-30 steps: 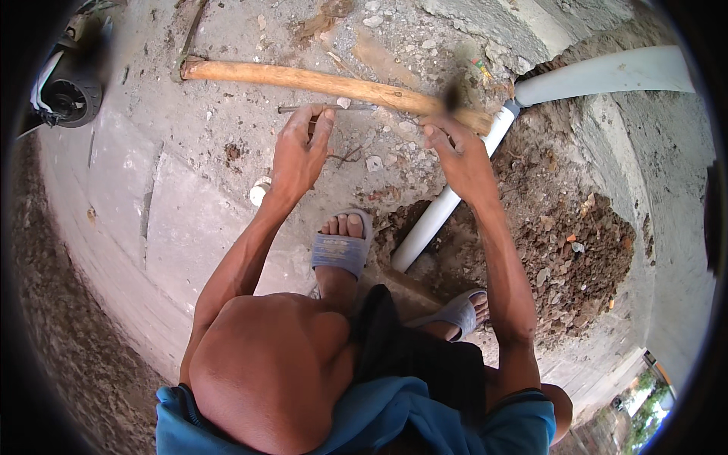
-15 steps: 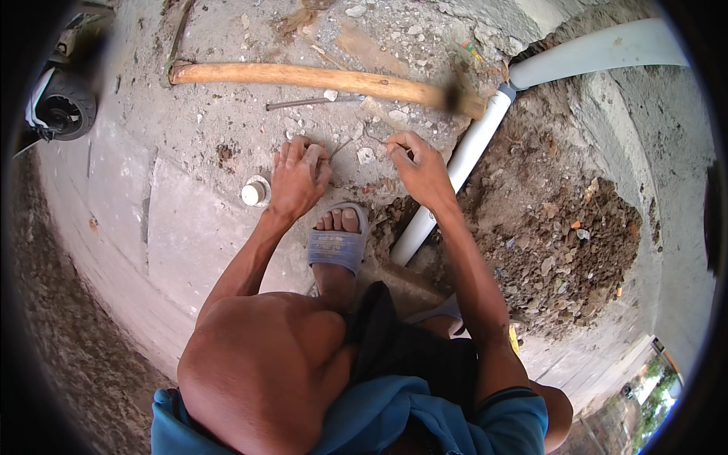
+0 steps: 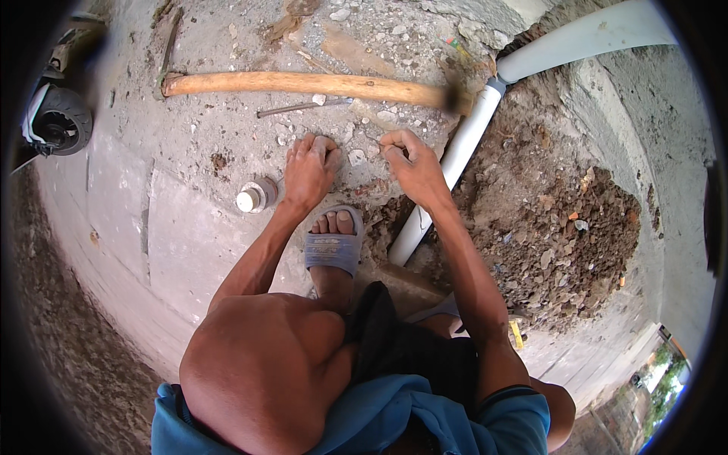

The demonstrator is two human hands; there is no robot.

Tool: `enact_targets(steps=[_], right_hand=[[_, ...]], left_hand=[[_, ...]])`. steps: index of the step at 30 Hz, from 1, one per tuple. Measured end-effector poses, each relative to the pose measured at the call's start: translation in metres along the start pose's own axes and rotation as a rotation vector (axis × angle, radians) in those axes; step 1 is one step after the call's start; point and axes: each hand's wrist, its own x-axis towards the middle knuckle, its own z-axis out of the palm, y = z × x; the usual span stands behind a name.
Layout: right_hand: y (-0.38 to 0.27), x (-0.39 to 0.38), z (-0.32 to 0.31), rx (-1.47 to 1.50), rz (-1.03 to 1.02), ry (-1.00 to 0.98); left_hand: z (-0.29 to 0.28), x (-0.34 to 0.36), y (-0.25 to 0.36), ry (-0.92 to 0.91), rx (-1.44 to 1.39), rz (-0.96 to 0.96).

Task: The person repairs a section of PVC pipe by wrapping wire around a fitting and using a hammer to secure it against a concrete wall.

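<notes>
My left hand [image 3: 308, 171] rests low over the broken concrete, fingers curled together; what lies under them is hidden. Just right of it, my right hand [image 3: 415, 171] pinches what looks like a thin dark wire. A small white-lidded container [image 3: 249, 199] sits left of my left hand. Beyond both hands a thin metal rod [image 3: 292, 108] lies beside a wooden-handled tool [image 3: 288, 82]. A white pipe [image 3: 478, 117] runs diagonally past my right hand, joined to a wider pale pipe [image 3: 576, 38] at the upper right.
A dug trench with heaped soil and rubble [image 3: 561, 250] borders a concrete wall [image 3: 675, 212] on the right. A scooter wheel [image 3: 61, 121] stands at the upper left. My sandaled foot [image 3: 334, 246] is planted below my hands.
My hands have left the metal rod and moved down toward me, the right one also leftward. The rod now lies by itself. The left fingers are curled on the ground.
</notes>
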Motion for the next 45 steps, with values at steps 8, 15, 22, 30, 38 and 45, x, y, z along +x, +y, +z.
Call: enact_targets(steps=[8,15,22,30,38,45], right_hand=[[-0.009,-0.001,0.004,-0.218,-0.311,0.144],[-0.029,-0.010,0.002,-0.474,-0.486,0.228],[-0.030,-0.017,-0.007,-0.641,-0.561,0.127],[-0.027,-0.025,-0.007,-0.728,-0.669,0.006],[-0.027,-0.011,-0.045,-0.637,-0.673,-0.145],[-0.018,-0.008,-0.038,-0.022,-0.070,-0.272]], left_hand=[[-0.036,0.006,0.038,-0.089,-0.745,-0.131],[-0.034,0.008,0.048,-0.136,-1.098,-0.294],[-0.044,0.017,0.027,-0.495,-1.326,-0.521],[-0.020,0.003,0.030,-0.361,-0.926,-0.347],[-0.063,0.002,0.042,-0.667,-0.149,0.350],[-0.088,0.008,0.070,-0.303,-0.546,0.230]])
